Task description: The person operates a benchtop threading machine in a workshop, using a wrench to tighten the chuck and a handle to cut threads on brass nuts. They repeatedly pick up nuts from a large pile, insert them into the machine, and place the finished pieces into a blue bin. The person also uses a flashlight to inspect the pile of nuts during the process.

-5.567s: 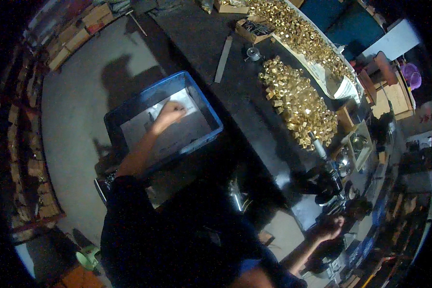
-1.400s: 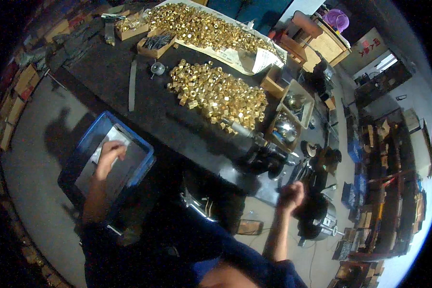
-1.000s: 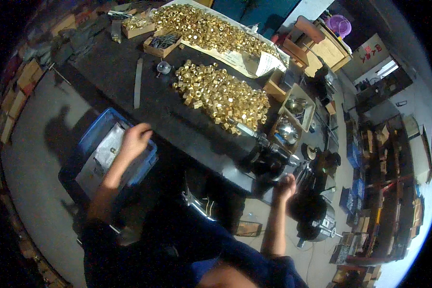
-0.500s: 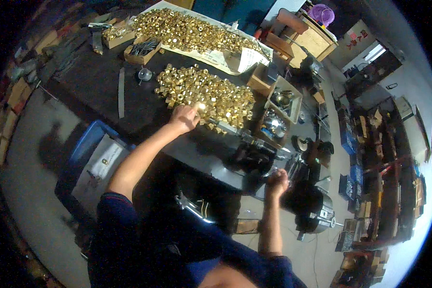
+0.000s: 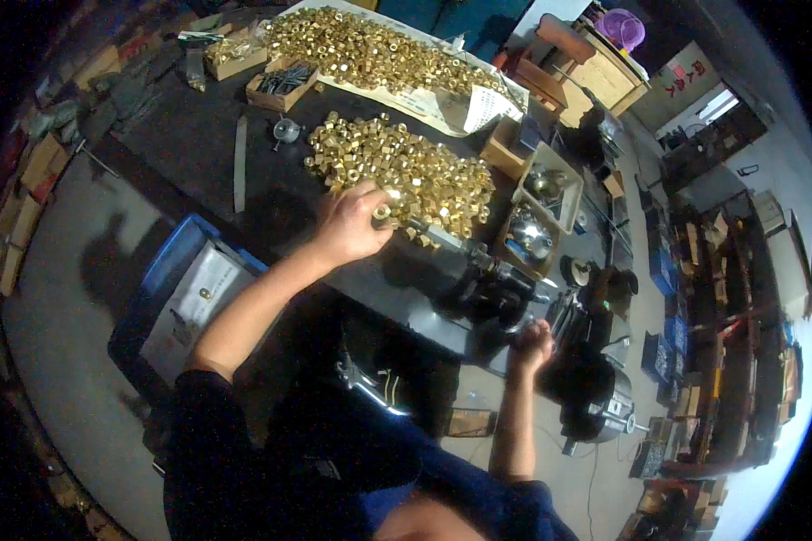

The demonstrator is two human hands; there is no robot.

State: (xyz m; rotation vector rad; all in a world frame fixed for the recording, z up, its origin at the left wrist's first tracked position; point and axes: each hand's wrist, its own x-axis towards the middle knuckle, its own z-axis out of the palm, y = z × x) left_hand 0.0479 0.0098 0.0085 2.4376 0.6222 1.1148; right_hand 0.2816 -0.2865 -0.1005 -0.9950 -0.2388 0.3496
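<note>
My left hand [image 5: 354,225] is closed on a brass nut [image 5: 382,213], pinched at the fingertips with its hole showing. It is held by the near edge of a loose pile of brass nuts [image 5: 397,167], close to the tip of a metal spindle [image 5: 438,236]. That spindle runs out of a dark bench-mounted device [image 5: 487,293]. My right hand [image 5: 534,344] is closed at the near right side of the device, beside a shiny round part. What its fingers wrap round is hidden.
A larger spread of brass nuts [image 5: 361,50] lies on paper at the back. Boxes of small parts [image 5: 282,83] stand at far left, trays of metal parts [image 5: 550,194] at right. A blue bin [image 5: 167,261] sits below the bench's near edge. A chuck-like machine [image 5: 604,406] is at lower right.
My left hand has moved slightly right and turned, bringing the brass nut from over the pile towards the spindle tip. My right hand stays by the device. The whole view has shifted a little.
</note>
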